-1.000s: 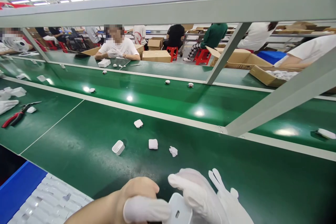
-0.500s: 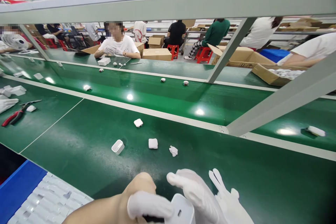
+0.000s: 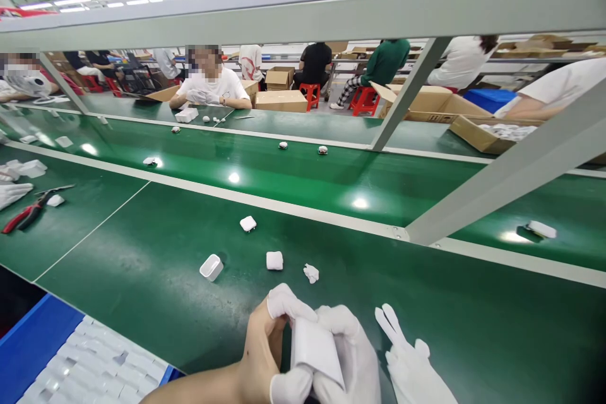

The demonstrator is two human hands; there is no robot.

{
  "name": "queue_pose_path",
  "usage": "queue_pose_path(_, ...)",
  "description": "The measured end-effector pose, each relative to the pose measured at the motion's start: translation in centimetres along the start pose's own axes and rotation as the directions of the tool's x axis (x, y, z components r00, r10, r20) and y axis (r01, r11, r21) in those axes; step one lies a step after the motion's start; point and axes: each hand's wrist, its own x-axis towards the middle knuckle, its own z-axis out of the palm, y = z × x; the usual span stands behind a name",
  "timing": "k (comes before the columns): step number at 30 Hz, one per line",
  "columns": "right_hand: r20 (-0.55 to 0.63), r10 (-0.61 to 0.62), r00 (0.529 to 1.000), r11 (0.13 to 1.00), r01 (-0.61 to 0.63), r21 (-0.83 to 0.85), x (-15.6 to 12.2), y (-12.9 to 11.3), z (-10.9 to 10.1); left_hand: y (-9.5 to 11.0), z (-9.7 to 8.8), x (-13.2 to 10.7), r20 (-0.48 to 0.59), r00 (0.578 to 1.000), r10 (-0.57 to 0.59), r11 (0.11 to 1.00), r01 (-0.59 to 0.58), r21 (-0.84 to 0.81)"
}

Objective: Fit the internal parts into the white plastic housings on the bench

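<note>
Low in view, left hand [image 3: 262, 348] and right hand [image 3: 354, 353] clasp the white case [image 3: 315, 348], now raised, seemingly turned.

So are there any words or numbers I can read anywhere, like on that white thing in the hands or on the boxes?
No text can be read anywhere.
White casing, held between the left hand and the right hand: plain, no marking shows.
Cardboard boxes behind the belt: no print legible.
Red strip at the top left: too small and blurred to tell.
</note>
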Motion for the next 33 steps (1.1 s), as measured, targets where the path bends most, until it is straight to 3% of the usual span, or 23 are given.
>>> queue_pose_path(5, 0.089, -0.062, 0.994, 0.998, 0.06, 0.017, 1.0, -0.2, -1.1, -0.3, 0.4, 0.5, -0.031, 0.985, -0.167, 0.985, 0.166, -0.036)
queue_pose_path(10, 0.199, -0.122, 0.972, 0.992, 0.127, -0.011, 1.3, -0.5, -1.3, -0.6, 0.3, 0.3, -0.089, 0.986, -0.144, 0.989, 0.147, 0.033)
queue_pose_path(14, 0.082, -0.136, 0.987, 0.974, 0.149, -0.171, 1.1, 0.3, -0.7, -0.5, -0.2, 0.2, 0.003, 0.996, -0.088, 0.954, 0.083, 0.287)
queue_pose_path(18, 0.062, -0.143, 0.988, 0.957, 0.154, -0.244, 1.5, 1.1, -0.7, 0.4, -0.5, 0.6, 0.163, 0.987, -0.002, 0.766, -0.103, 0.635)
queue_pose_path(21, 0.064, -0.146, 0.987, 0.945, 0.159, -0.286, 1.8, 1.4, -0.9, 1.1, -0.5, 0.8, 0.189, 0.98, -0.064, 0.699, -0.091, 0.709)
queue_pose_path(28, 0.073, -0.146, 0.987, 0.924, 0.163, -0.346, 1.2, 1.4, -0.9, 1.1, -0.3, 0.7, 0.167, 0.98, -0.108, 0.807, -0.012, 0.59)
queue_pose_path(33, 0.081, -0.14, 0.987, 0.917, 0.16, -0.365, 0.8, 1.2, -1.1, 0.7, -0.1, 0.6, 0.2, 0.979, -0.04, 0.862, -0.067, 0.502)
